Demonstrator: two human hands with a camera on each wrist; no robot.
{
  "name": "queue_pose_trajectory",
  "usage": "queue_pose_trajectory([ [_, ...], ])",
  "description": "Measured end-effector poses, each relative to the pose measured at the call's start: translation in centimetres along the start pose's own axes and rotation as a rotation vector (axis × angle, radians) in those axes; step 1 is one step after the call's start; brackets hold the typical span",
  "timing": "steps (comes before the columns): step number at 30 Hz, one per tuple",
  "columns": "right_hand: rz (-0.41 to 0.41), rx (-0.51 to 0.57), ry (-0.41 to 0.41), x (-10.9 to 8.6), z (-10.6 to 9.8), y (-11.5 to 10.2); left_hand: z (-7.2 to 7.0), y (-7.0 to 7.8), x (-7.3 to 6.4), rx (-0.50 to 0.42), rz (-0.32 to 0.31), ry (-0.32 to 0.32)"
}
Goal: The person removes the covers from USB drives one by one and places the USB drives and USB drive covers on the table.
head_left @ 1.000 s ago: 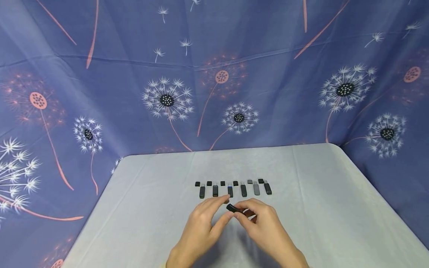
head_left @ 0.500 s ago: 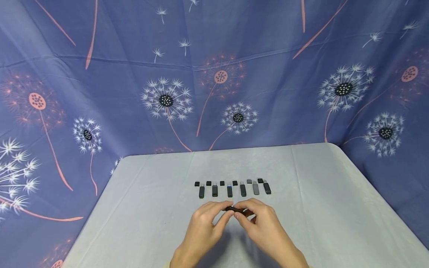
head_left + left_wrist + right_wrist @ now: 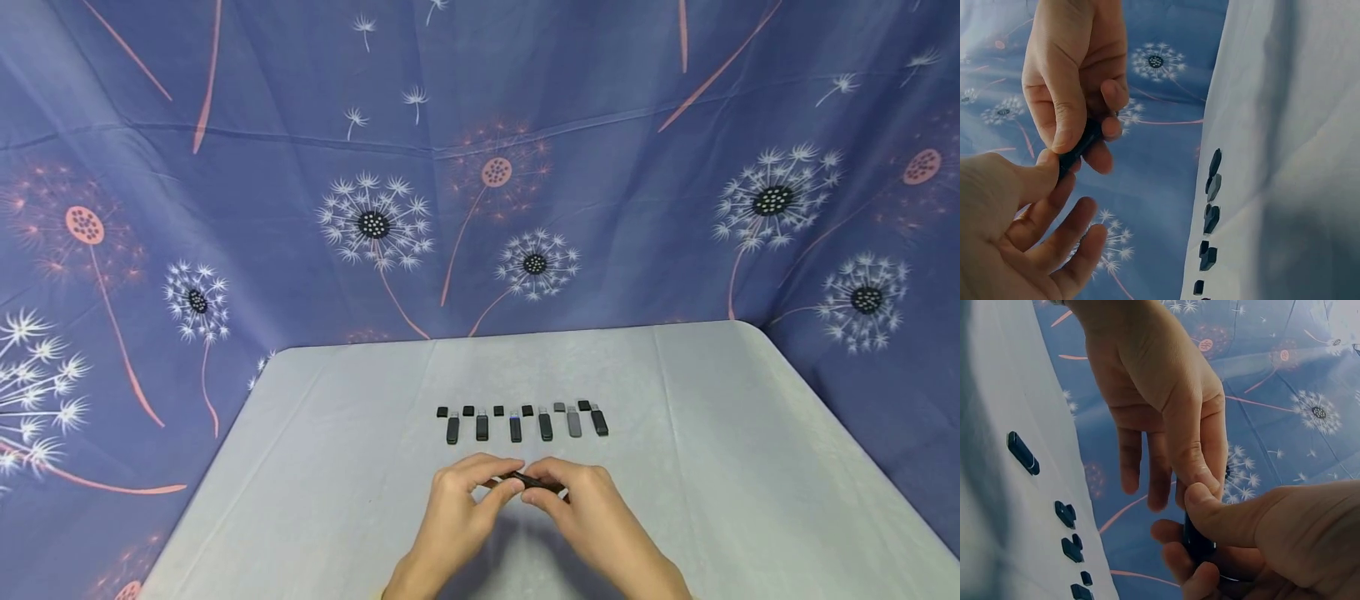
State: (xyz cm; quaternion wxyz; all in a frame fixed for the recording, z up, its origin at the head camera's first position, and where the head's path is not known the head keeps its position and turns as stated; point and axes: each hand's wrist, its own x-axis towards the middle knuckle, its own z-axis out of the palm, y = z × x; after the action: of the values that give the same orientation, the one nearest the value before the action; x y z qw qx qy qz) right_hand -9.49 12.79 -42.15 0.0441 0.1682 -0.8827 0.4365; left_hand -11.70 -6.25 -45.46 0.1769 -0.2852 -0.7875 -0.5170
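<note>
A black USB stick (image 3: 538,482) is held above the table between my two hands. My right hand (image 3: 600,517) grips its body between thumb and curled fingers, covering most of it. The thumb and forefinger of my left hand (image 3: 453,508) pinch the other end. In the left wrist view the dark stick (image 3: 1079,147) shows between the two thumbs, and in the right wrist view part of the stick (image 3: 1196,540) shows under the right thumb. Whether a cap is on the pinched end is hidden by the fingers.
Beyond the hands, several USB sticks (image 3: 515,429) stand in a row with metal plugs bared, one of them a grey stick (image 3: 573,422). Small square caps (image 3: 498,411) lie beside them. The white-covered table (image 3: 337,467) meets a blue dandelion-patterned curtain (image 3: 615,275) behind.
My left forefinger has come down from above onto the stick's end, which was bare on top before. Both hands have dropped slightly towards me. The row of sticks stays put.
</note>
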Motion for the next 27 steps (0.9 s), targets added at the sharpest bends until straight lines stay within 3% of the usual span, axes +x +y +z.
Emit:
queue_pose_trajectory([
  [8,-0.036,0.009,-0.037,0.0,-0.2,0.3,-0.1,0.3,0.0,0.037,-0.045,-0.027],
  [12,-0.014,0.03,-0.053,-0.1,-0.3,0.3,-0.4,0.6,0.0,0.064,-0.068,-0.05],
  [21,-0.068,0.045,-0.036,-0.4,0.0,0.4,-0.8,0.9,0.0,0.042,-0.092,-0.087],
  [24,-0.068,0.023,-0.033,-0.6,-0.2,0.7,-1.2,0.7,0.1,0.051,-0.103,-0.053],
  [27,0.001,-0.03,0.023,-1.0,-0.8,1.4,-2.6,0.5,0.3,0.092,-0.194,0.062],
])
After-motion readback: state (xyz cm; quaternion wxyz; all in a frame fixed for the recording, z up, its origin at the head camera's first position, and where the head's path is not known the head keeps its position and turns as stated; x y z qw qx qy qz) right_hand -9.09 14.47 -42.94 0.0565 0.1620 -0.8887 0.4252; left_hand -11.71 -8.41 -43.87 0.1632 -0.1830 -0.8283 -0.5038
